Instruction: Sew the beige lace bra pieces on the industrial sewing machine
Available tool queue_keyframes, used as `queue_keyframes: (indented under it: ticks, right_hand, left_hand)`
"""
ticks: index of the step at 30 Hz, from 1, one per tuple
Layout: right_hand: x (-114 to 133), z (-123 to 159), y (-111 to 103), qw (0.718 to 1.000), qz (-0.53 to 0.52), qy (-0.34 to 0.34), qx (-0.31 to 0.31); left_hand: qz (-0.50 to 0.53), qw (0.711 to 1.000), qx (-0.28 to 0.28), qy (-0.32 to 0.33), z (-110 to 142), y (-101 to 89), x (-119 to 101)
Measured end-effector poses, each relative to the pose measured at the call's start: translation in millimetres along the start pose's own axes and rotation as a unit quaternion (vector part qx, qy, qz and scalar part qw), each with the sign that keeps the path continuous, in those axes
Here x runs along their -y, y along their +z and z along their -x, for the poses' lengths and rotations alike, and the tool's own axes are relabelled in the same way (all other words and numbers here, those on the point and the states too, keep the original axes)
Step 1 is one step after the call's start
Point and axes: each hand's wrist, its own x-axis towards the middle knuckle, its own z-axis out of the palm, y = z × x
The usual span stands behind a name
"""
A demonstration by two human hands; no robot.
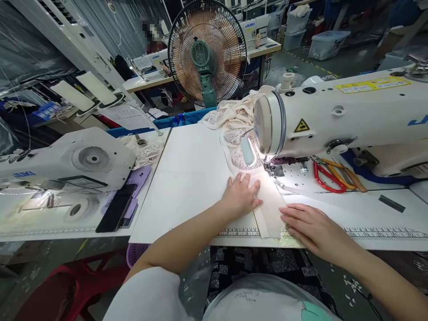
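Note:
In front of me the white sewing machine (314,111) stands with its lamp lit over the presser foot (270,168). A pale pink fabric piece (270,209) runs from beneath the foot area to the table's front edge. My left hand (241,196) lies flat on it, fingers spread, just left of the needle area. Fingers outstretched, my right hand (309,225) rests at the fabric's right edge. Cream lace fabric (242,151) continues behind my left hand and piles up beyond the machine head. Whether the needle is in the cloth cannot be made out.
Red-handled scissors (329,178) and an orange-handled tool lie right of the needle plate. A second sewing machine (90,158), a black phone (117,207) and a white tape roll (78,209) are at left. A large fan (205,53) stands behind the white table (187,178).

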Motion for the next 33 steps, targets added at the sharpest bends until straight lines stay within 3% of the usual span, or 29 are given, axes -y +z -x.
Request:
queue_keyframes:
  ticks: [12, 33]
  right_hand:
    - [-1.6, -4.4, -0.8, 1.000, -0.004, 0.009, -0.006]
    - [-9.8, -37.0, 2.5, 0.999, 0.025, 0.033, -0.009]
  left_hand:
    - [-0.003, 1.000, -0.002, 0.013, -17.1, -6.0, 18.3]
    - [-0.007, 0.999, -0.010, 0.052, -52.4, -15.8, 55.2]
